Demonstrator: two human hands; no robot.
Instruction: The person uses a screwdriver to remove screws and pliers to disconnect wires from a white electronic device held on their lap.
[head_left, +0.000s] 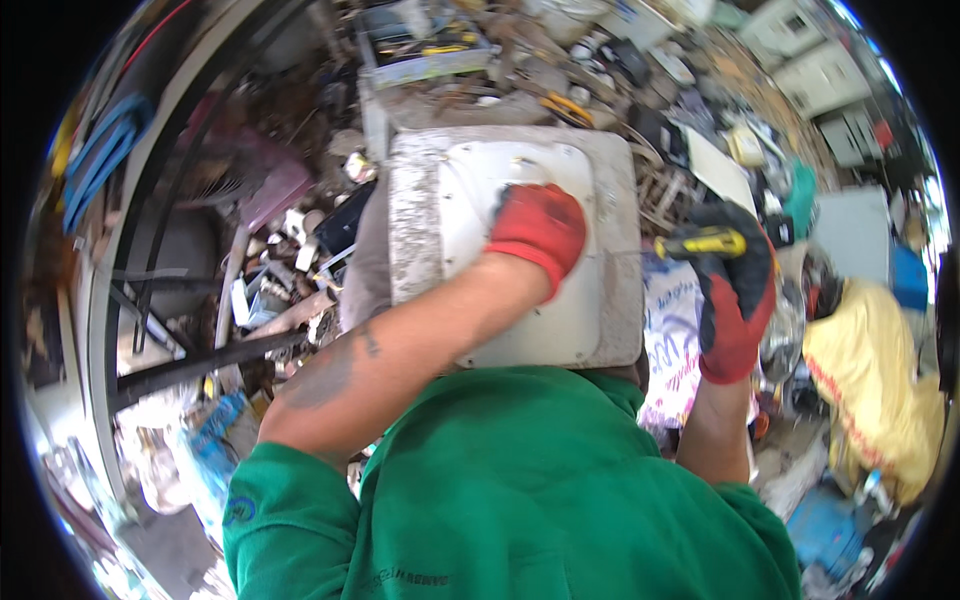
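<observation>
A pale square panel [410, 250] lies in front of me, its left part scuffed and dirty. On it sits a white rounded plate [520, 325] with small dark screws or holes along its edge. My left hand [540, 230], in a red and dark work glove, is closed low over the upper middle of this plate; whatever its fingers hold is hidden. Off the panel's right edge, my right hand [738, 290], in a matching glove, grips a screwdriver [705, 243] by its yellow and black handle. The screwdriver lies roughly level, and its shaft is hard to make out.
Beyond the panel stands a grey crate [425, 65] of tools. Yellow-handled pliers or cutters [568, 108] lie near the panel's far edge. Mixed scrap surrounds me. A yellow sack [870, 380] lies at right, and a metal frame [105, 330] rises at left.
</observation>
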